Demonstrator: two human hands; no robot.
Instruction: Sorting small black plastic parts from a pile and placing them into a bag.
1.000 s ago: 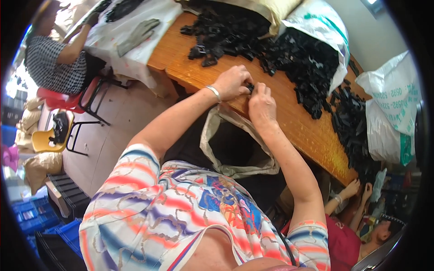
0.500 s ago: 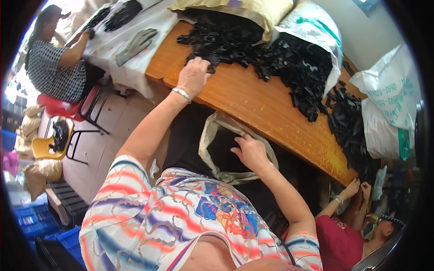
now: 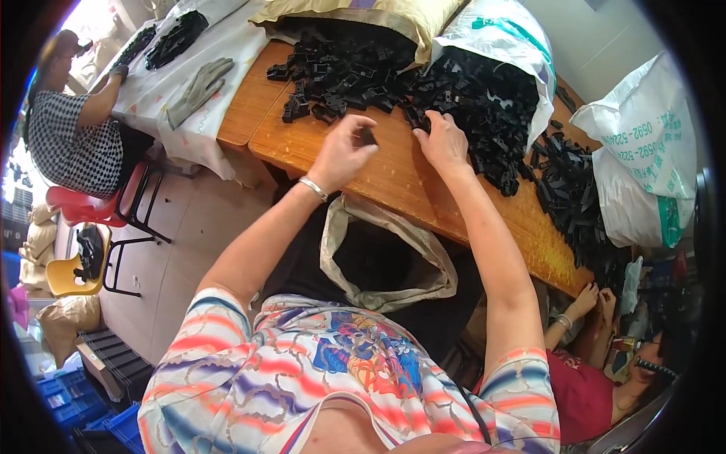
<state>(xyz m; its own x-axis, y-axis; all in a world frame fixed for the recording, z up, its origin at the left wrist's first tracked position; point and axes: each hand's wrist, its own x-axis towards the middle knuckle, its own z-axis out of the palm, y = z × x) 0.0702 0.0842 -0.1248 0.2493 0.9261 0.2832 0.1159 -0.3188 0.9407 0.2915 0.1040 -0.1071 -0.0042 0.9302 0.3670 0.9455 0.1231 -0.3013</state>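
A small black plastic part (image 3: 368,136) is pinched between the thumb and fingers of my left hand (image 3: 340,155), above the table's front edge. My right hand (image 3: 445,144) reaches to the near edge of the black parts pile (image 3: 484,102). Its thumb and forefinger close on a black plastic part (image 3: 416,118) there. Another heap of black parts (image 3: 344,72) spills from a tan sack (image 3: 423,23) at the back. Below the table edge, at my lap, an open woven sack (image 3: 333,246) shows a dark inside.
White sacks (image 3: 635,144) stand at the right of the wooden table (image 3: 476,204). On the left, a grey glove (image 3: 198,89) lies on a white cloth (image 3: 162,106). One person (image 3: 76,136) sits at the left; another in red (image 3: 578,393) works at the lower right.
My left hand has drawn back from the heap toward me with a black part. My right hand has risen from the woven sack to the pile.
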